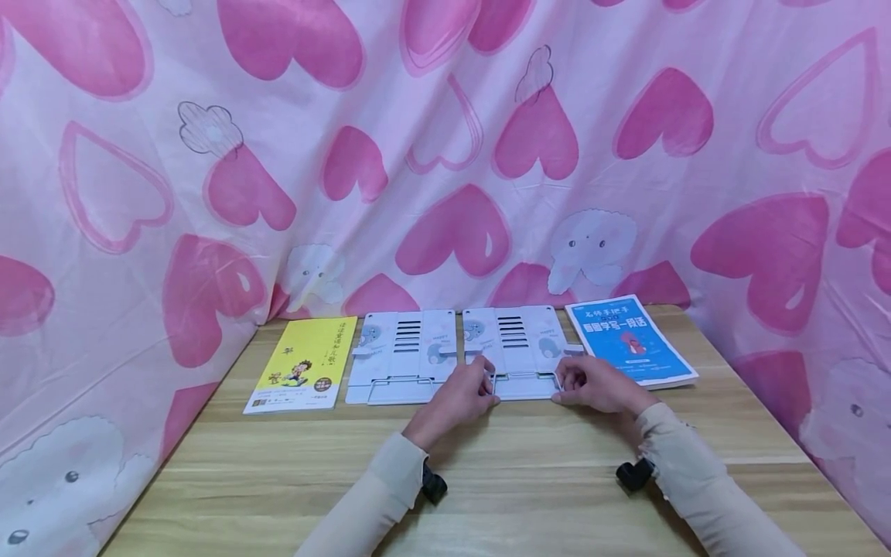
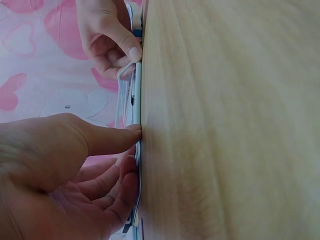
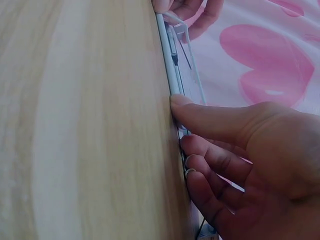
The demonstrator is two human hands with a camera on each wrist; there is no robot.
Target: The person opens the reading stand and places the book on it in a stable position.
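Two pale book stands with cartoon prints and slots lie flat, side by side, at the back of the table. At the front left corner of the right book stand (image 1: 515, 348), my left hand (image 1: 459, 391) pinches the edge. My right hand (image 1: 602, 384) does likewise at the front right corner. A white wire support (image 1: 525, 375) stands slightly raised between both hands. In the left wrist view, the thumb (image 2: 112, 139) presses against the stand's front edge, with the other fingers curled behind. The right wrist view shows that thumb (image 3: 215, 117) at the edge too.
The left book stand (image 1: 379, 360) lies close beside, its wire support folded down. A yellow book (image 1: 299, 356) is at the far left, and a blue book (image 1: 626, 333) lies right of the stands, near my right hand. A pink heart-patterned curtain (image 1: 445, 155) hangs behind the wooden table (image 1: 529, 480).
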